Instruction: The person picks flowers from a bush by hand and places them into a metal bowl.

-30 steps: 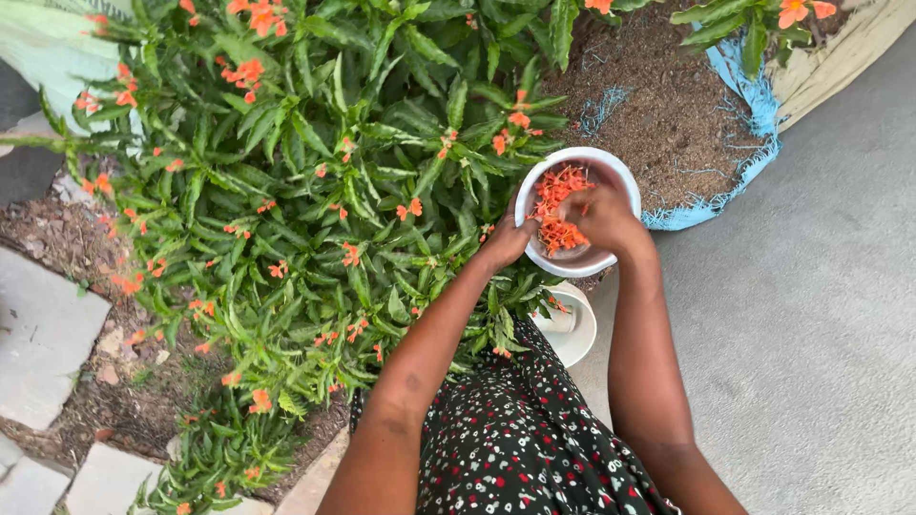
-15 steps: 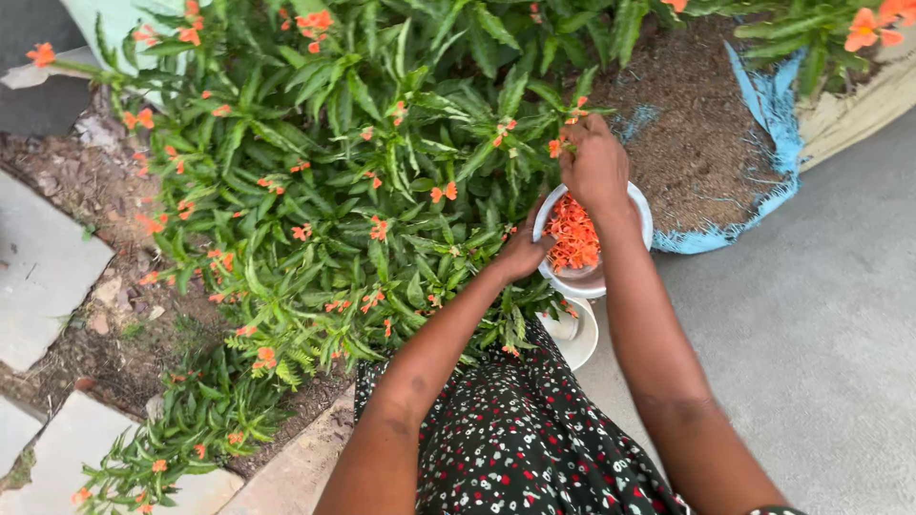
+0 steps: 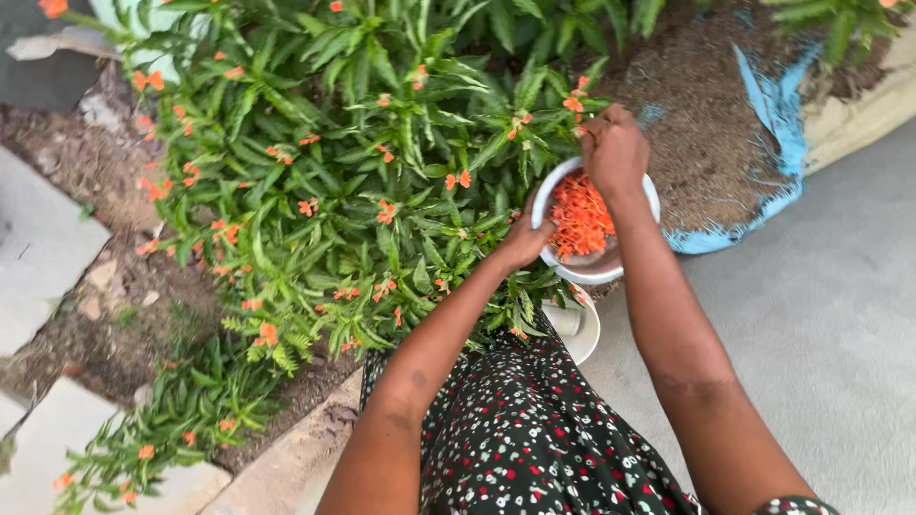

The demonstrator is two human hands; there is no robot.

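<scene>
Seen from above, a person in a dark flowered dress stands over a leafy green shrub [image 3: 382, 172] dotted with small orange flowers. The left hand [image 3: 523, 243] grips the near rim of a white bowl [image 3: 649, 195] heaped with picked orange blossoms [image 3: 580, 217], fingers curled closed around the edge. The right hand [image 3: 615, 148] reaches just past the bowl's far rim, its fingers pinched shut at a flower cluster [image 3: 573, 103] on a stem tip. The bowl is held over the shrub's edge, beside bare soil [image 3: 687, 105] bordered by blue sacking [image 3: 778, 105]. With only a one-sided grip on the rim, the bowl could tip and spill blossoms; a hard tug could snap the stem.
</scene>
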